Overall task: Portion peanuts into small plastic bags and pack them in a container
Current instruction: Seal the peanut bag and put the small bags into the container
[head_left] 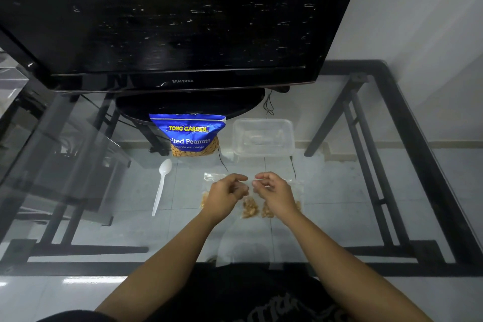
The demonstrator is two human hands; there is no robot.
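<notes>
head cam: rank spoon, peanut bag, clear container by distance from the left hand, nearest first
From the left hand:
1. White plastic spoon, lying on the glass just to its left.
2. Blue peanut bag, standing beyond the hand, slightly left, in front of the TV base.
3. Clear plastic container, beyond and to the right, beside the bag.

Bag and container are nearly level in depth; the container sits slightly farther.

One blue peanut pouch [192, 136], one clear plastic container [263, 136], one white plastic spoon [161, 185], three small filled bags [250, 207], two hands [224, 195], one Samsung television [170, 18]
</notes>
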